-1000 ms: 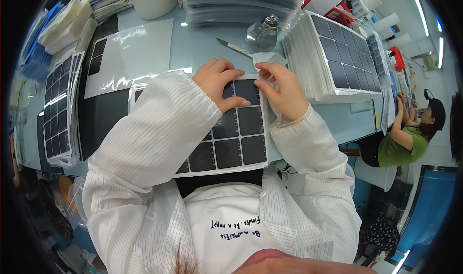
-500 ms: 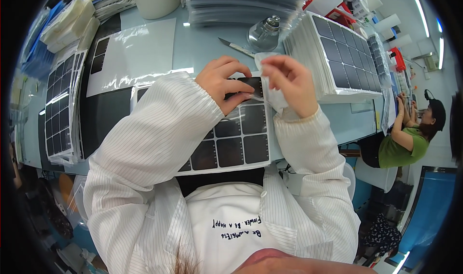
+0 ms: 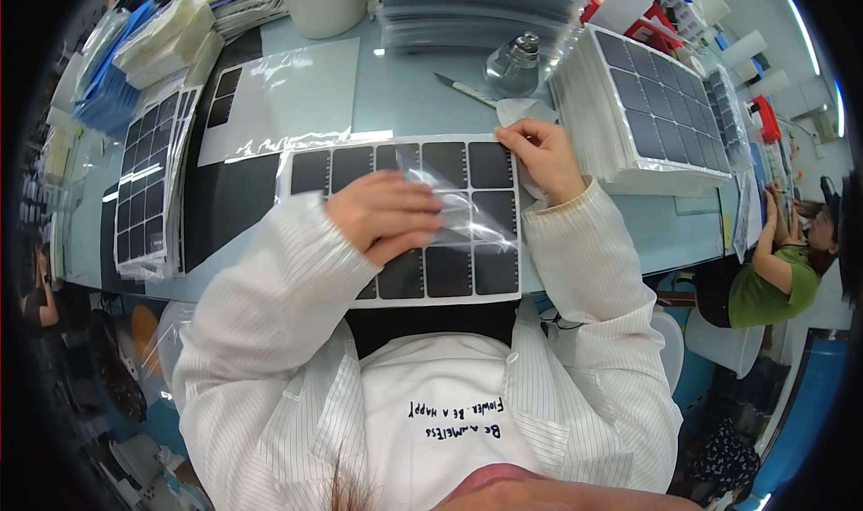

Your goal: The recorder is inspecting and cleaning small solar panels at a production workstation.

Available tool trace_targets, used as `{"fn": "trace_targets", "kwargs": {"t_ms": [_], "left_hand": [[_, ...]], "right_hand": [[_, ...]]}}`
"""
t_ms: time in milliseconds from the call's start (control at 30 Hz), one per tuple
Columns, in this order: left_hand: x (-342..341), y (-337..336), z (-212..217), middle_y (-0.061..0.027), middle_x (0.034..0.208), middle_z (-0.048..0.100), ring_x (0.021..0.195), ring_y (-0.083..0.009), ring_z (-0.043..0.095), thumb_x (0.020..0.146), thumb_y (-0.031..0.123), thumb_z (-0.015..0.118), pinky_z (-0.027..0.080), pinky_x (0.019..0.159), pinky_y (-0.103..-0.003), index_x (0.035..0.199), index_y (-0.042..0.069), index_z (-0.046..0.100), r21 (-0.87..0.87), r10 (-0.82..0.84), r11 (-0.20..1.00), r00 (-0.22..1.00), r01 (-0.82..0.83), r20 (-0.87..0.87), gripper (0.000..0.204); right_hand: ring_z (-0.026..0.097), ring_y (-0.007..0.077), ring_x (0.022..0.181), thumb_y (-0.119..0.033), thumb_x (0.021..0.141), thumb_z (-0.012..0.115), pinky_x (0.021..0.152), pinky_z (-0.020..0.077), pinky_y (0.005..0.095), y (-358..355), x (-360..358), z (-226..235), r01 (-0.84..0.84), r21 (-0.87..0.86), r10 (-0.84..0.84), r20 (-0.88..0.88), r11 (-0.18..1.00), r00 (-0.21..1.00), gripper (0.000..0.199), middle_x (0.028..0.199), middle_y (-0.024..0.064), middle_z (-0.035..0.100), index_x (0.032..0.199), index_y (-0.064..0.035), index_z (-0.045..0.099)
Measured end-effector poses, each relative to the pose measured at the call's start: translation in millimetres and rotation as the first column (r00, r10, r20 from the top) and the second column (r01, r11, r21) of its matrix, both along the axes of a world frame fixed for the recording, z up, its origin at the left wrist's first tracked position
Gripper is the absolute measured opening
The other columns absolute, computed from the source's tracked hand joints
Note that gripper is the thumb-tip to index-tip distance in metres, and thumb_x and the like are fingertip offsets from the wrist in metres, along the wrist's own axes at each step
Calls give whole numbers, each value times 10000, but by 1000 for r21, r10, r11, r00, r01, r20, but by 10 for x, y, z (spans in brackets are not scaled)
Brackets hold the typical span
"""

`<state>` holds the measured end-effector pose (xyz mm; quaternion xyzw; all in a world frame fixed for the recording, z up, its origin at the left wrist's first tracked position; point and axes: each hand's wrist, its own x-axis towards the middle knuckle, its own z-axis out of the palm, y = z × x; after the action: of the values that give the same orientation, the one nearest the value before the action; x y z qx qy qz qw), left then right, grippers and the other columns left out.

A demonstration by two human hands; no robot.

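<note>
A white-bordered sheet of black rounded squares (image 3: 449,271) lies in front of me at the table's near edge. My left hand (image 3: 382,214), slightly blurred, is closed on a piece of clear film (image 3: 476,221). The film slants across the sheet, its far part raised and its lower right end over the right-hand squares. At the sheet's far right corner, the thumb and forefinger of my right hand (image 3: 548,162) pinch the edge. A crumpled white wipe (image 3: 523,111) lies beside that hand and partly under it.
Beyond the sheet lie a craft knife (image 3: 466,89) and a glass bottle with a metal top (image 3: 512,67). A tall stack of similar sheets (image 3: 593,124) stands right, more sheets (image 3: 148,183) left. Film-covered paper (image 3: 292,97) lies back left. A person in green (image 3: 764,286) sits far right.
My left hand has moved left and nearer, drawing clear film over the sheet. My right hand has come down to the sheet's corner. The view has shifted slightly.
</note>
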<state>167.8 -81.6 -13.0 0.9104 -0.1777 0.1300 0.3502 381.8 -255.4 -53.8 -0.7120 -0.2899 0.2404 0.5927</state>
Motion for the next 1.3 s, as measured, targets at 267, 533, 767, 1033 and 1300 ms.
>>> {"fn": "trace_targets", "kwargs": {"t_ms": [267,533,767,1033,1300], "left_hand": [[-1829,454,23,-167,921,651,875,-278,602,864,99,503,468,782,-373,821,-8,651,-532,363,672,855,-516,-371,187],[-5064,1342,288,-65,662,550,599,-76,487,918,195,483,385,549,-191,765,38,569,-536,957,4,159,-844,-242,236],[-4766,939,584,-123,905,657,879,-313,611,839,690,304,464,758,-375,962,123,650,424,473,-844,-830,-330,295,676],[-5255,1244,-626,-146,801,654,771,-253,615,818,635,458,459,737,-355,887,8,661,501,676,-588,-726,-635,-126,663],[-4876,1363,-874,-109,820,662,760,-176,604,860,457,568,465,713,-299,901,-11,662,403,885,-373,-451,-836,-117,479]], "right_hand": [[434,35,591,-144,830,646,520,314,189,3,-61,49,8,-99,6,135,995,991,173,640,-37,527,767,16,638],[454,32,608,-140,844,634,544,342,177,7,14,-43,-91,-40,95,94,995,991,157,665,-34,546,808,12,637],[348,-10,486,-129,863,615,432,211,171,-6,-13,-31,-82,-16,83,52,996,995,116,627,-74,498,836,-18,628],[343,-10,508,-149,868,615,446,207,168,-2,-16,-42,-81,-49,83,48,996,995,126,636,-77,489,859,-23,626],[404,11,508,-174,853,632,443,292,165,-56,-47,177,-99,-160,92,-47,982,995,176,669,-42,554,898,-4,637]]}}
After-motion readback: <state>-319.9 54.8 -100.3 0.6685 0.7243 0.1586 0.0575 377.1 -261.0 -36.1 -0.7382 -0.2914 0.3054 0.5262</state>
